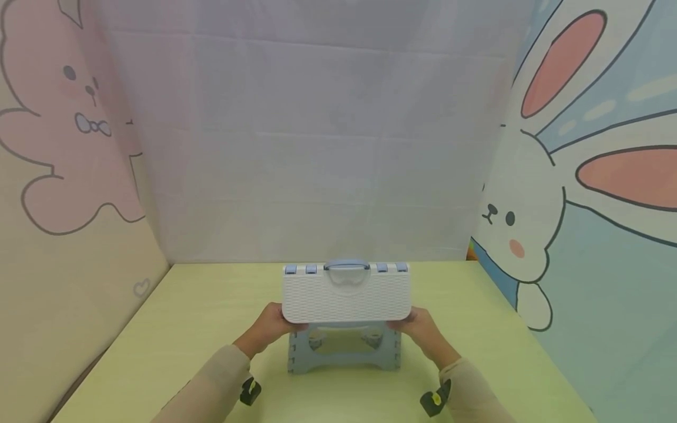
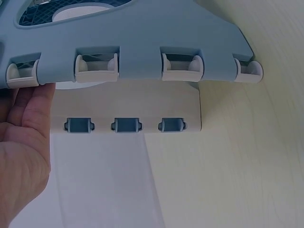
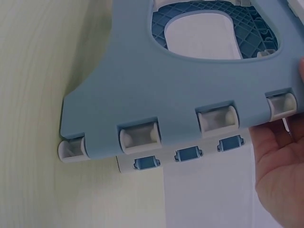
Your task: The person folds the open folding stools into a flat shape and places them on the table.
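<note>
A folding step stool with a white textured top and blue-grey legs is unfolded at the middle of the table. Its blue carry handle lies along the far edge of the top. My left hand grips the stool's left end just below the top, and my right hand grips the right end. Close up, the left wrist view shows a blue leg panel with white hinge pieces beside the left hand. The right hand reaches behind the other leg panel, so its fingertips are partly hidden.
The pale yellow table spreads around the stool. A white cloth backdrop rises behind it. Walls with a pink cartoon figure and a white rabbit bound the left and right sides.
</note>
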`<action>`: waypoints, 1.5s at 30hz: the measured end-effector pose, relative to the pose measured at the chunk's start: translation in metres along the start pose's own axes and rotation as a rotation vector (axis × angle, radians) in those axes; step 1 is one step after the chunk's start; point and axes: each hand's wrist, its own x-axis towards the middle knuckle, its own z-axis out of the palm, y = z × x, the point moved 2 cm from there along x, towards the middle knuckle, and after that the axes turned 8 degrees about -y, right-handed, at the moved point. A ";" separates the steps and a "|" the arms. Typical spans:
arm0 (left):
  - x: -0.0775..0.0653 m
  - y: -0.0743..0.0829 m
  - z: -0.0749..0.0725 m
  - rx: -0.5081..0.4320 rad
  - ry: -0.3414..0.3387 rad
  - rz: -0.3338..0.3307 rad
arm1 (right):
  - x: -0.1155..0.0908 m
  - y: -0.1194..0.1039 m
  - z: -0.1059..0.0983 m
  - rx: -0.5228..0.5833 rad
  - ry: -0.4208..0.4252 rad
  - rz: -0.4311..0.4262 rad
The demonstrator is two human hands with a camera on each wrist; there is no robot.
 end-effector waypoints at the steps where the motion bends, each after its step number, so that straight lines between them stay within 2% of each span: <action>1: 0.000 0.000 0.000 0.000 0.000 0.000 | 0.000 0.000 0.000 0.002 0.006 0.003; 6: 0.000 -0.002 0.000 -0.005 0.008 -0.007 | 0.001 0.001 0.001 0.012 0.021 0.012; 21: -0.001 0.000 0.000 0.002 0.031 -0.065 | 0.001 0.000 0.001 0.012 -0.010 -0.033; 45: 0.001 -0.001 0.001 -0.007 0.016 -0.024 | 0.000 0.000 0.001 -0.002 -0.002 -0.027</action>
